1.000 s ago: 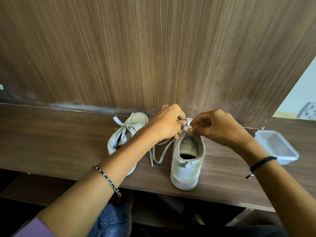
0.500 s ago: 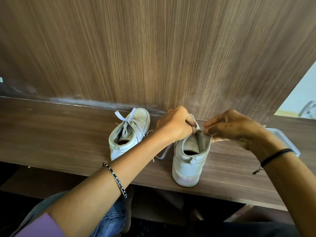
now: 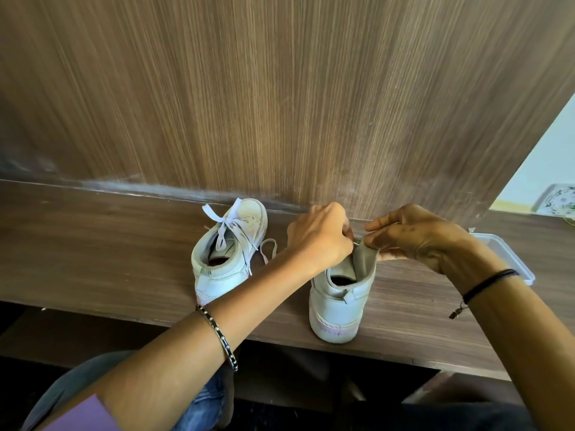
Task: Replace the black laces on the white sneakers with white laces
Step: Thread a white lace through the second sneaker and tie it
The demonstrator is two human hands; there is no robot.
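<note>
Two white sneakers stand on a wooden shelf (image 3: pixel 93 244), heels toward me. The left sneaker (image 3: pixel 228 253) has a white lace tied in a bow (image 3: pixel 225 223). Over the right sneaker (image 3: pixel 340 301) my left hand (image 3: pixel 317 236) is curled and pinches a white lace at the top of the tongue. My right hand (image 3: pixel 413 234) pinches the lace and the raised grey tongue (image 3: pixel 364 259) from the other side. A loose loop of white lace (image 3: pixel 267 248) lies on the shelf between the shoes. The front of the right sneaker is hidden behind my hands.
A clear plastic container (image 3: pixel 504 259) sits on the shelf at the right, partly behind my right wrist. A tall wood-grain panel (image 3: pixel 280 104) rises directly behind the shoes. The shelf's front edge runs just below the heels, with dark space underneath.
The view has tilted, so the shoes sit lower in frame. My hands have drawn the right sneaker's tongue up and the trailing lace has shortened to one small loop.
</note>
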